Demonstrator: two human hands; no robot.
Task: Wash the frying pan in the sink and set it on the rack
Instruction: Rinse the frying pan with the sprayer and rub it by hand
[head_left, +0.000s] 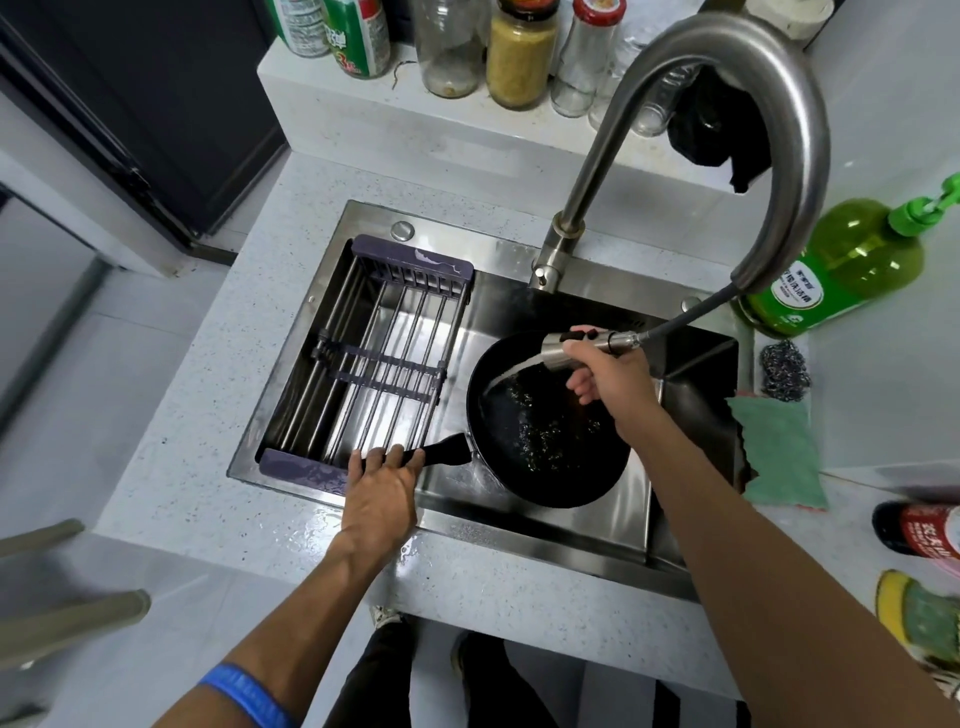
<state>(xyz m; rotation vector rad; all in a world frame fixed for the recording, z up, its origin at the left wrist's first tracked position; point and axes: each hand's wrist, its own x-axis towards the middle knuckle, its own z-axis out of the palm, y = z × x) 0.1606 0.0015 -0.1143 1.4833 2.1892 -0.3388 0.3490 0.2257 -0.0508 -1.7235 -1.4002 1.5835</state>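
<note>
green can (358, 39): "3", perhaps | green bottle (836, 270): label illegible

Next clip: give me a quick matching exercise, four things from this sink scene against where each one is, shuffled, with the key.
Things:
1. frying pan
2. rack
3. spray head
4. green soap bottle

Places:
A. on the counter, right of the sink
B. gripped in the right hand
C. across the left part of the sink
D. in the sink under the water, its handle gripped by the left hand

Pairs: 1-D, 2-C, 3-B, 4-A
</note>
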